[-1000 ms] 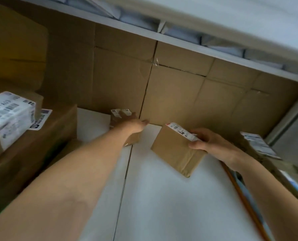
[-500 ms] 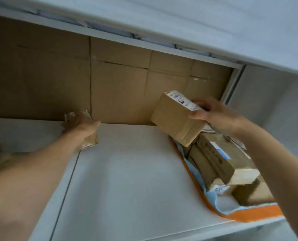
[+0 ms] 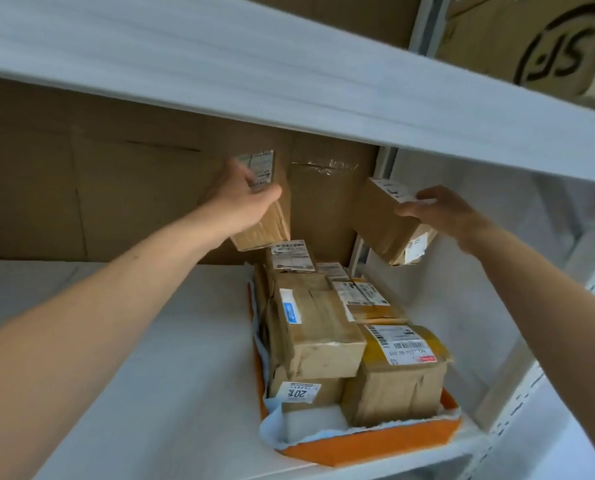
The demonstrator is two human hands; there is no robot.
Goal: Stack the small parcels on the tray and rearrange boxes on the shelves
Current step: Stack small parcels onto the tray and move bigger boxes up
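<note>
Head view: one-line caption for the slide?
Left hand grips a labelled parcel, right hand a second parcel, both lifted by the orange tray of boxes on the white shelf.

Soft dim daylight from the right; motion blur throughout; wide-angle bending at edges

the left hand (image 3: 244, 199) grips a small parcel (image 3: 268, 216) above the shelf (image 3: 150, 358). the right hand (image 3: 441, 213) holds another parcel (image 3: 379, 220) over the orange tray (image 3: 375, 441) of stacked parcels (image 3: 324, 327).
</note>
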